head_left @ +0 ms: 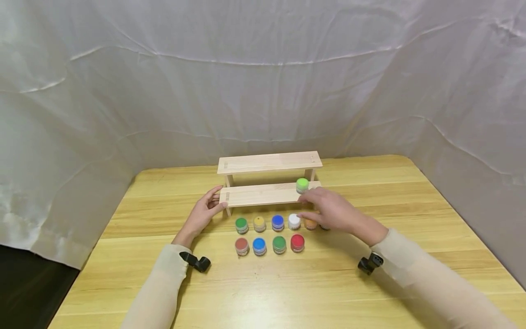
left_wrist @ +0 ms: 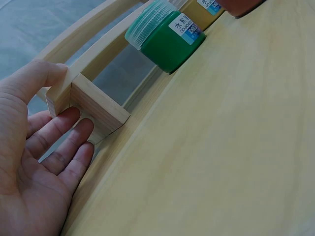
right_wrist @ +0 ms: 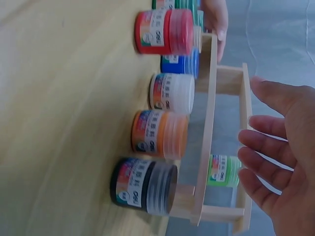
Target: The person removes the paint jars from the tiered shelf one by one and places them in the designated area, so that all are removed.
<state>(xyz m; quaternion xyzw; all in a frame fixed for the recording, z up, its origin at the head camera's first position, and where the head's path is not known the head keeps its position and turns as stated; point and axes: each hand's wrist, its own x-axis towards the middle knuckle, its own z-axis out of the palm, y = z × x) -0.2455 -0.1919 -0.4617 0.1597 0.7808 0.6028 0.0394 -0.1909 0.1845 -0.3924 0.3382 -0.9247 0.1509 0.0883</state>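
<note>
A two-step wooden rack [head_left: 263, 195] stands toward the back of the table. My left hand [head_left: 201, 212] grips its left end, thumb on the lower board and fingers against the side support [left_wrist: 98, 101]. On that lower board, near the right end, sits a light green paint jar [head_left: 302, 185]. My right hand [head_left: 330, 210] hovers just in front of this jar, fingers loosely bent and spread with nothing between them. Beneath it are a white paint jar [right_wrist: 172, 93], an orange paint jar [right_wrist: 160, 133] and a black paint jar [right_wrist: 142, 186], the last mostly hidden in the head view.
More paint jars stand in two rows before the rack, among them a yellow jar [head_left: 259, 224], a red jar [head_left: 297, 243] and a brownish-red jar [head_left: 242, 246]. The rack's upper board [head_left: 269, 162] lies behind. A grey curtain [head_left: 255, 100] hangs beyond the table.
</note>
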